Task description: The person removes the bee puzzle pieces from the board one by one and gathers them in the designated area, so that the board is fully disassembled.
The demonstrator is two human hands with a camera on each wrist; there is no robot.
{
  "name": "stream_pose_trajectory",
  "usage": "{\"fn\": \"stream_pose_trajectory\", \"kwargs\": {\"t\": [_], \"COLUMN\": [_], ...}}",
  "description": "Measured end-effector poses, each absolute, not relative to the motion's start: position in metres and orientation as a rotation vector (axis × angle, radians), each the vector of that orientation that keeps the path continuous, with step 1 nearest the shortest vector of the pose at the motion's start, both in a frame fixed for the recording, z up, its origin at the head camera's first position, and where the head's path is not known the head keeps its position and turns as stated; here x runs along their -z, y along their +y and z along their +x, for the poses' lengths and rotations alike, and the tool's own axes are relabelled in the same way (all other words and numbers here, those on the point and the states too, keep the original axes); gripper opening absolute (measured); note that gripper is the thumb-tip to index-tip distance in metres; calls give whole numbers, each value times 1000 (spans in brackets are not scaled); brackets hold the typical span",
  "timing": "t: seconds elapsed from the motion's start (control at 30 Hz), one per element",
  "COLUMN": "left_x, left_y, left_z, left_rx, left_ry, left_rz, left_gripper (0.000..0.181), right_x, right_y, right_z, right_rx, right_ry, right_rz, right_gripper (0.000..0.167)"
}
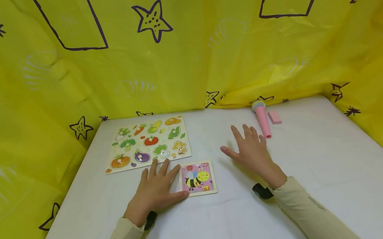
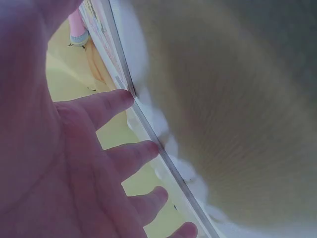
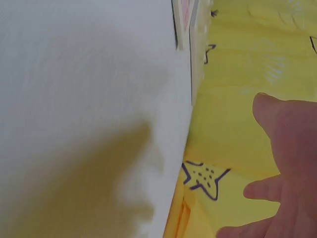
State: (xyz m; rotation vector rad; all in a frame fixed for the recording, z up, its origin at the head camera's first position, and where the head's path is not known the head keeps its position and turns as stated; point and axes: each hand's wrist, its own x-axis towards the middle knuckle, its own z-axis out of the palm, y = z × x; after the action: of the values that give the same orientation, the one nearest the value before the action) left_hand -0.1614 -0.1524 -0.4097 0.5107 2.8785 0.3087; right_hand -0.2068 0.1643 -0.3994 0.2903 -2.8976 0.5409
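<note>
A small square bee puzzle [image 1: 198, 178] in a pale wooden frame lies flat near the middle of the table. My left hand [image 1: 157, 192] is at its left side, fingers spread and mostly straight. The thumb is at the puzzle's lower left corner and the index fingertip is by the upper left corner; whether they press on it I cannot tell. The other fingertips reach the lower edge of a vegetable peg puzzle [image 1: 149, 141]. To the right, my right hand [image 1: 254, 155] hovers above the table with fingers apart, holding nothing.
Beyond my right hand lie a pink toy microphone [image 1: 263, 121] and a pink block [image 1: 275, 117]. A white cloth covers the table [image 1: 239, 224]. Yellow printed curtains [image 1: 185, 65] hang along its back and both sides.
</note>
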Motion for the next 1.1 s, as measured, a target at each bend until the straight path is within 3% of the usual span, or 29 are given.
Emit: {"fn": "stream_pose_trajectory", "kwargs": {"t": [0.73, 1.1], "left_x": [412, 407], "left_y": [-151, -152], "left_z": [-159, -156], "left_rx": [-300, -309], "left_ry": [2870, 2872], "left_rz": [506, 513], "left_gripper": [89, 88], "right_x": [398, 397], "right_y": [80, 57], "right_z": [-208, -213], "right_rx": [-490, -613], "right_ry": [-3020, -3099], "right_rz": [748, 957], "right_gripper": [69, 54]}}
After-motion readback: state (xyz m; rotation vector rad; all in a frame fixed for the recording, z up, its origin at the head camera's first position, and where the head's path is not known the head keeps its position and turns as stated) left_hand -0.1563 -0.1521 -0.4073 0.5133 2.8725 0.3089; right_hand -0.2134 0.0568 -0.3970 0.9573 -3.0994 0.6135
